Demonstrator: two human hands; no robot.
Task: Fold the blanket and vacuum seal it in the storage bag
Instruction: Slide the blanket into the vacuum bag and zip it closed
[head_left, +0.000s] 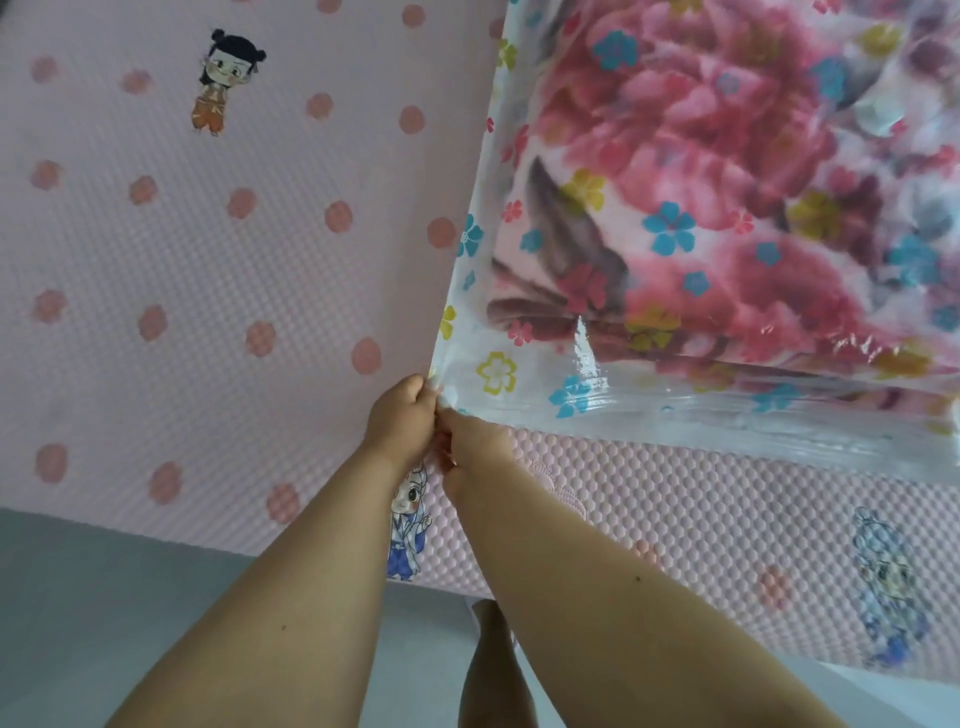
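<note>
I had both hands bunched at the near left corner of the storage bag (524, 384). The left hand (402, 421) had its fingers curled tight on the clear plastic edge there, pinching it, and the right hand (475, 447) met it knuckle to knuckle, its fingers also pinching the same corner from the near side.

The bag was transparent film printed with small blue, yellow and pink flowers, glossy and wrinkled along its near edge. It lay flat on the pink bed mat (208, 260), filling the upper right of my view, with its near edge running from the gripped corner away to the right and its left edge running up and away from me. I couldn't see its far end.

Inside it sat the folded blanket (701, 171), a plush one with large pink and red blossoms and dark leaves, stopping short of the near edge, where a strip of the bag lay flat.

The mat carried pink dots and cartoon figures (228, 78).
</note>
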